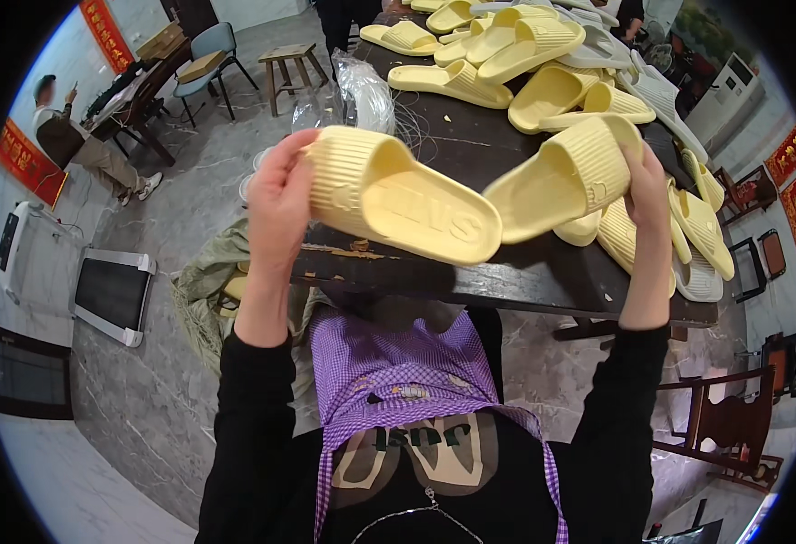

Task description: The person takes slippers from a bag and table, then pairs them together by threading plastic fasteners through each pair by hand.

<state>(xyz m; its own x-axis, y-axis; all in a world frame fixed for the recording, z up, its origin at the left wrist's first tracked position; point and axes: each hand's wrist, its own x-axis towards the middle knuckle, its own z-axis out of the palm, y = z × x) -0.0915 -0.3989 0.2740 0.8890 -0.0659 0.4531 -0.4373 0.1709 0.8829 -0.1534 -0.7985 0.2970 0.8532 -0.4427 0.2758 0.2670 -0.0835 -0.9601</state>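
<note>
A pale yellow slide is gripped at its strap by the left hand, a second slide by the right hand, both raised over the worktop. Slippage onto the heaped slides is judged possible, each being held by one edge only.

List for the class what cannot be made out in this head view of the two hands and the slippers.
- Left slipper: toe end hidden behind the left hand.
- Right slipper: far side of its strap covered by the right hand.
- Table: top mostly buried under the slipper pile.
- Far end of the pile: cut off by the upper edge.
- Chair: partly lost in the dark fisheye rim.
</note>
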